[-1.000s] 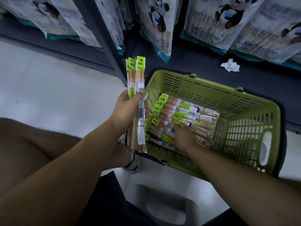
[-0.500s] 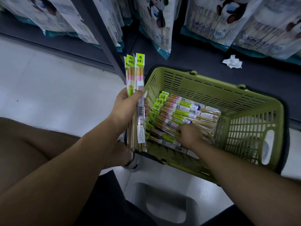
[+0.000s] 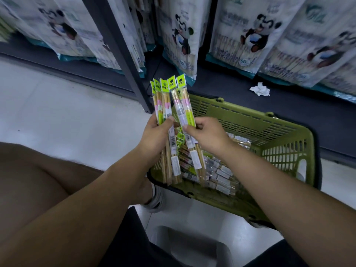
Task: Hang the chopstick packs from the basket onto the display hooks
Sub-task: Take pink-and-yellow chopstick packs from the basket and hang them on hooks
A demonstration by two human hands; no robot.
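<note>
My left hand point(image 3: 154, 134) grips a fanned bundle of chopstick packs point(image 3: 162, 105) upright, their green header tabs on top, just above the near left corner of the green plastic basket point(image 3: 269, 130). My right hand point(image 3: 207, 133) pinches another chopstick pack or two point(image 3: 185, 106), held upright right beside the bundle and touching it. Several more packs point(image 3: 219, 173) lie flat on the basket floor, partly hidden by both hands. No display hooks are in view.
Large panda-printed bags point(image 3: 183, 35) hang above a dark low shelf point(image 3: 221, 89), with a crumpled white tissue point(image 3: 260, 89) on it. A dark shelf upright point(image 3: 123, 51) stands behind the bundle. A grey stool point(image 3: 192, 247) is under me on the pale floor.
My right hand has come up out of the basket with chopstick packs and brought them against the bundle in my left hand. The view has tilted up slightly.
</note>
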